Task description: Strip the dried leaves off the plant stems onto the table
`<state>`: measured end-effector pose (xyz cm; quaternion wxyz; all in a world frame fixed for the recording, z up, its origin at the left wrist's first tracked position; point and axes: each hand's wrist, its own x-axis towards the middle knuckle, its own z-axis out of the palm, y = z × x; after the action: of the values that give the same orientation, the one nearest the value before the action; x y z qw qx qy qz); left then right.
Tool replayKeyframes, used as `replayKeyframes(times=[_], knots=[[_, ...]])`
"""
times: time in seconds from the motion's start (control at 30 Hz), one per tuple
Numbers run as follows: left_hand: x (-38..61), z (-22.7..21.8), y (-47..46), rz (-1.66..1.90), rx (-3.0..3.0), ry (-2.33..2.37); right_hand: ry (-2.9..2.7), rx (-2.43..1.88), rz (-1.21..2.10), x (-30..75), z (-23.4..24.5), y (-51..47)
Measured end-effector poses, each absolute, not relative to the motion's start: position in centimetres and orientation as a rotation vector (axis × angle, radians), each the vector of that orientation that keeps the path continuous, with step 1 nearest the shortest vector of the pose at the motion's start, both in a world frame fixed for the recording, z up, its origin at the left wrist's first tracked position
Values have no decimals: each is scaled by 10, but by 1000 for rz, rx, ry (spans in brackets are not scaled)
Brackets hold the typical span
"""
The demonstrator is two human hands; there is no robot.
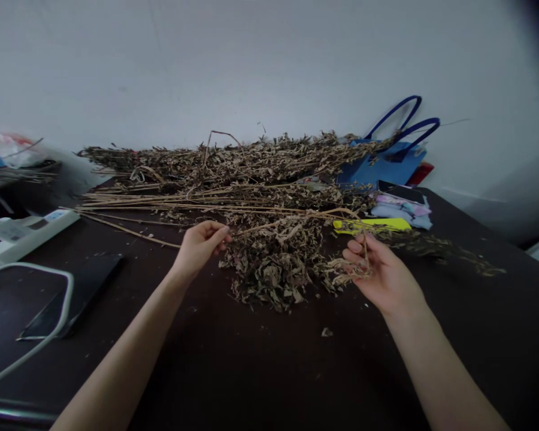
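Note:
My left hand [200, 244] pinches a thin dried stem [269, 225] that runs to the right across the table. My right hand [381, 270] is curled, palm up, around the leafy end of that stem, with crumbled dry leaves in its fingers. Between my hands lies a heap of stripped dried leaves [273, 269]. Behind it a big bundle of dried leafy stalks [233, 173] stretches across the dark table [269, 371].
A blue bag [386, 161] with dark handles stands at the back right, with a yellow object [372, 225] and pale cloths [402, 208] before it. At left lie a black phone [72, 293], a white cable [49, 281] and a white power strip [27, 230].

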<state>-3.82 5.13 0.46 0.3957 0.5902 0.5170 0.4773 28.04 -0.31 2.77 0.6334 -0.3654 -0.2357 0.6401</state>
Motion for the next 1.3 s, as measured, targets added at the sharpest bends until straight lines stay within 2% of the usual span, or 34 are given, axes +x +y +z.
replayKeyframes(times=[0.07, 0.2, 0.3, 0.5, 0.77, 0.97, 1.2, 1.3], knots=[[-53, -1, 57, 1204, 1866, 1548, -546, -841, 1465, 279, 29, -4], [-59, -13, 62, 744, 2454, 1753, -580, -850, 1449, 280, 28, -4], [-53, -19, 63, 478, 2510, 1871, -621, -853, 1433, 283, 28, -4], [-47, -14, 62, 373, 2458, 1964, -582, -788, 1471, 291, 32, -5], [-30, 30, 47, 521, 2598, 2146, -514, -762, 1337, 309, 37, -2], [-31, 36, 89, 746, 2700, 2130, -463, -817, 1269, 306, 37, -1], [-41, 45, 156, 988, 2637, 1858, -583, -856, 1208, 290, 30, -2], [-49, 32, 167, 903, 2689, 1664, -786, -893, 1175, 281, 24, -5]])
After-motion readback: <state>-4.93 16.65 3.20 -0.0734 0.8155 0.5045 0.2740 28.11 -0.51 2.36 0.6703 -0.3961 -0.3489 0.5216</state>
